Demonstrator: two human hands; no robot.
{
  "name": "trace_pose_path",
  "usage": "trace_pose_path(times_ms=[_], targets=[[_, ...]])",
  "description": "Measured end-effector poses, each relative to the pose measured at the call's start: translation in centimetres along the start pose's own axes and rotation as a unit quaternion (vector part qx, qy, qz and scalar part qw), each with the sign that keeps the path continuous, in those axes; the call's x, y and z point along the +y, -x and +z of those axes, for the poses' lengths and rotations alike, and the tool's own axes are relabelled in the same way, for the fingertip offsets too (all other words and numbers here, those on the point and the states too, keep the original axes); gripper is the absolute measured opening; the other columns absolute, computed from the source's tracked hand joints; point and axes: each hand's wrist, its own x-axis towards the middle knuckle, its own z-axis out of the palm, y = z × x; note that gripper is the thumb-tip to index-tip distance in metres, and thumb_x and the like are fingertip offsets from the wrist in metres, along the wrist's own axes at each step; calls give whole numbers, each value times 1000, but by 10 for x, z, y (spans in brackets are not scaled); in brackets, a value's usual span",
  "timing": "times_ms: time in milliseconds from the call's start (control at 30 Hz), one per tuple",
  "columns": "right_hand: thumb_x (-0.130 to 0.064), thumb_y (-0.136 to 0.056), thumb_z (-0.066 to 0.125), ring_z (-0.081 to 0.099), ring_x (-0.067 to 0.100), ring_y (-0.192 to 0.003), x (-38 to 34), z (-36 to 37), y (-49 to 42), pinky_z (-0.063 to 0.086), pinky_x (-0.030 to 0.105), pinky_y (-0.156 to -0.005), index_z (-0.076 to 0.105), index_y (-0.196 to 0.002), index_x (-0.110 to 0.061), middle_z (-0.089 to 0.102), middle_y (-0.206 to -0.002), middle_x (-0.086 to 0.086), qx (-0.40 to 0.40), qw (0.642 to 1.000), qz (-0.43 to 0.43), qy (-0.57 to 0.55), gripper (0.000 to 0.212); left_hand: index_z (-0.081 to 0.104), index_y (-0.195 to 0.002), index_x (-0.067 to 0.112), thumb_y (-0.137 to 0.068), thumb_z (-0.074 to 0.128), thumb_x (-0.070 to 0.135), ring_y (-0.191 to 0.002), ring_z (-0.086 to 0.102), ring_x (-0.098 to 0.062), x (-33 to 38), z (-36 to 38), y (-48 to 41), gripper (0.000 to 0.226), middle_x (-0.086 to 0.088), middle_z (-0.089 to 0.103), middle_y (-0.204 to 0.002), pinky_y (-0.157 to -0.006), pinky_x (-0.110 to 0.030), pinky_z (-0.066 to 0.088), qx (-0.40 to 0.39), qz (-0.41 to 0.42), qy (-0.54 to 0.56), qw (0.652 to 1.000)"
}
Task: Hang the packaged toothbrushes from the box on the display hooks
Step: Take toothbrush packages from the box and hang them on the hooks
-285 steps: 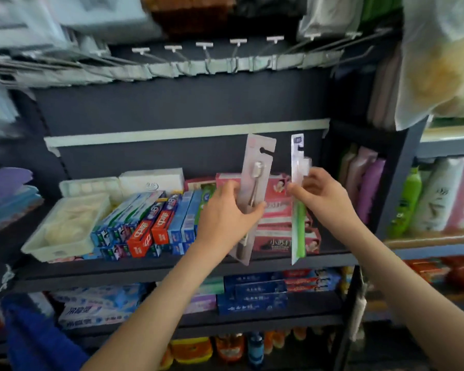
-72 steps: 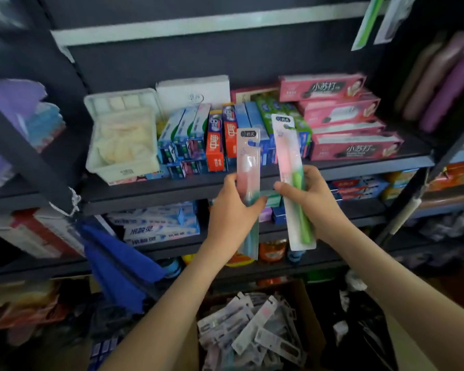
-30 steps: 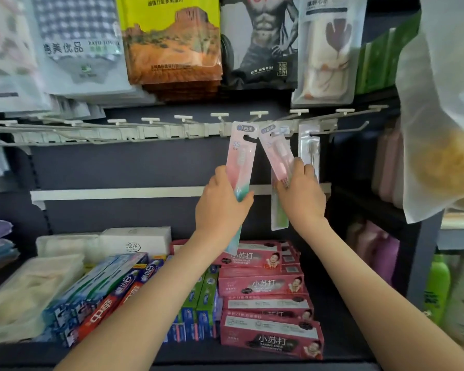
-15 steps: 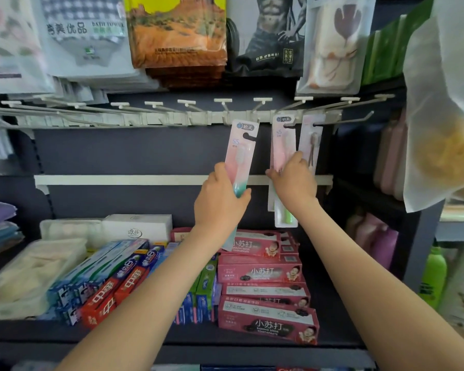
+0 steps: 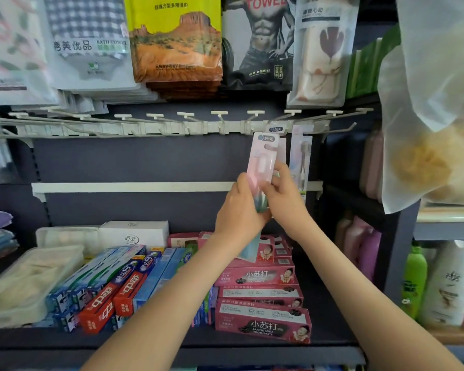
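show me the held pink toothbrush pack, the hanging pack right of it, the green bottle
pink toothbrush pack (image 5: 263, 159), head view, upper front
hanging pack (image 5: 302, 153), head view, card middle
green bottle (image 5: 414, 279), head view, body

Pink card toothbrush pack (image 5: 261, 162): pale pink top, teal toward bottom, blue logo.
Hung card toothbrush pack (image 5: 302, 156): whitish, lilac tint.
Plastic hook rail (image 5: 172, 127): white.
Metal back panel (image 5: 145, 162): dark slate blue.
Desert-print towel bag (image 5: 176, 41): yellow over orange.
Checked towel bag (image 5: 86, 22): blue-white gingham.
Baking-soda toothpaste cartons (image 5: 263, 319): pink, black band.
Slanted toothpaste cartons (image 5: 102, 306): red, blue.
Plastic bottle (image 5: 414, 279): bright green.
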Motion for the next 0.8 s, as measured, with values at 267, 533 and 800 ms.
trace_pose_path(times_ms=[267,533,800], targets=[[-12,-96,52,55,15,-98,-14,-2,0,49,22,-82,23,-139,-12,50,-110,-2,69,997,31,-13,51,32,-130,8,-92,60,29,-102,60,-33,5,15,13,52,-14,54,-120,-65,-32,39,-12,-19,-54,998],[-27,-88,64,52,19,-82,-10,-2,-23,32,19,-51,40,-116,-3,52,-98,6,86,972,51,212,45,0,-152,2,-91,60,39,-134,38,-25,7,29,4,93,-12,28,-152,-105,-36,35,15,17,-92,995],[-27,-90,59,57,30,-95,2,-30,-41,44,35,-64,37,-128,-7,57,-111,12,27,899,-14,437,49,-9,-153,19,-89,56,48,-147,-7,-30,-5,2,-15,96,-12,-12,-159,-118,-53,-2,86,58,-176,979]])
